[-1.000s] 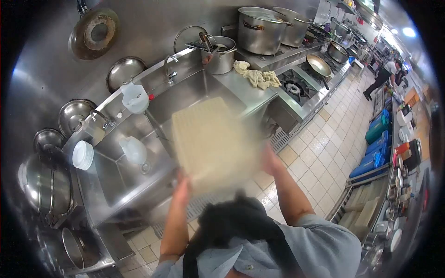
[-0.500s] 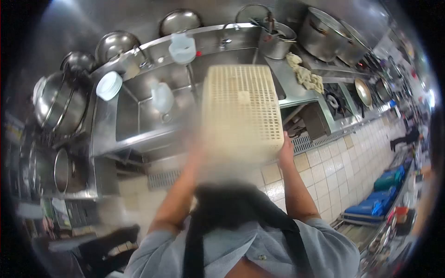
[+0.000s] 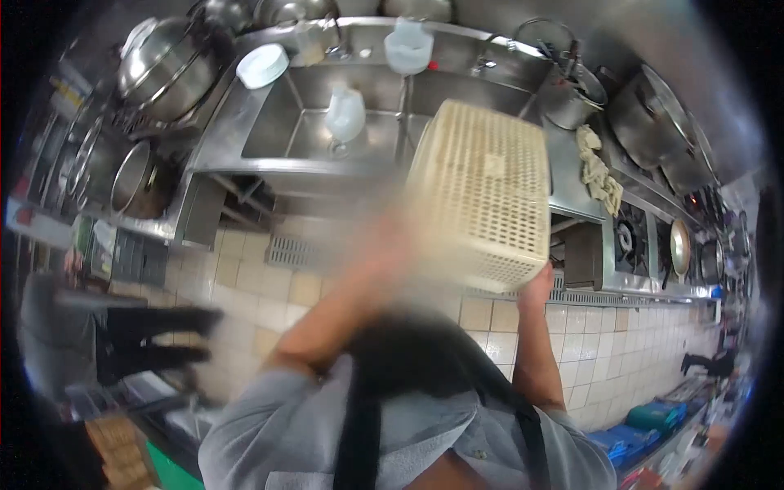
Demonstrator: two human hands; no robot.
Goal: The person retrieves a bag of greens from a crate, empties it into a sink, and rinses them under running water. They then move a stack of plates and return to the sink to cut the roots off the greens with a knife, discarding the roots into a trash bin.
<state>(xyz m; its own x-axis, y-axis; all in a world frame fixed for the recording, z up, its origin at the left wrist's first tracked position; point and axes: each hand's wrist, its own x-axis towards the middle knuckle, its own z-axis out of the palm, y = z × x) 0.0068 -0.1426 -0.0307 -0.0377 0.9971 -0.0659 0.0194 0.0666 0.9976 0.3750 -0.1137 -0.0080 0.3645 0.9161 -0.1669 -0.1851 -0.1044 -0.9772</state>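
Observation:
A cream plastic basket (image 3: 494, 175) with rows of small holes is held up in front of me, tilted, over the right sink and the front edge of the steel counter. At its lower right corner my right hand (image 3: 535, 287) grips it, the fingers partly behind the plastic. My left hand (image 3: 392, 237) is at the basket's left side, closed against it, though blur smears its fingers. A translucent plastic jug (image 3: 345, 114) lies in the left sink (image 3: 282, 122), beyond the basket.
White plates (image 3: 262, 65) are stacked on the counter's left. A cloth (image 3: 600, 175) lies near the stove (image 3: 633, 237) on the right. Large pots (image 3: 649, 114) stand at the back right. Another person in dark trousers (image 3: 151, 335) is at the left.
The basket has shifted right and tilted further, with both hands still on it. My view has turned, so the sinks appear higher up and the person at left shows more.

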